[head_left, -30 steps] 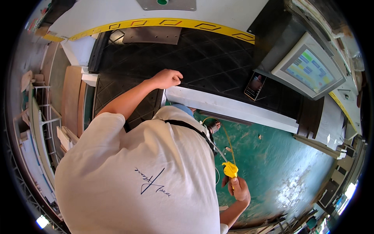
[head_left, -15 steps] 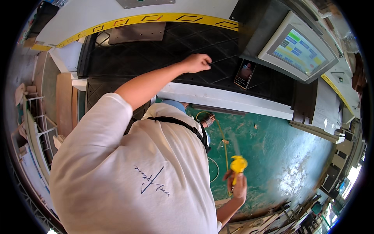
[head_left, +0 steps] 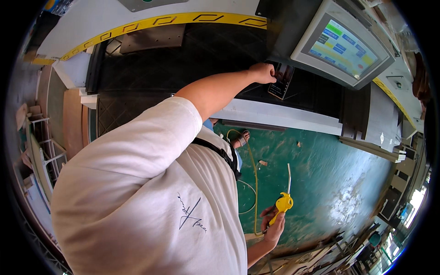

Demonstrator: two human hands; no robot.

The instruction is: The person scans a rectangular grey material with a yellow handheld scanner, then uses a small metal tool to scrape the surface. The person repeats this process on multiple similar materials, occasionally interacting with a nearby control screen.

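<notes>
Inspector: Presently, the left hand (head_left: pixel 262 72) reaches up with the arm outstretched and rests on the small dark handheld device (head_left: pixel 281 80) mounted just below the touchscreen panel (head_left: pixel 341 46). Whether its fingers close around the device, I cannot tell.

Assessor: And the other hand?

Inspector: The right hand (head_left: pixel 273 224) hangs low over the green floor (head_left: pixel 330 174), wrapped firmly around the yellow air blow gun (head_left: pixel 282 205), metal nozzle pointing upward, with a yellow hose (head_left: pixel 253 174) trailing beside it.

Assessor: Any handling advice?

Inspector: In my judgement, keep the nozzle pointed away from the face and the trigger released while attention sits on the device, and keep the hose clear of the feet.
</notes>
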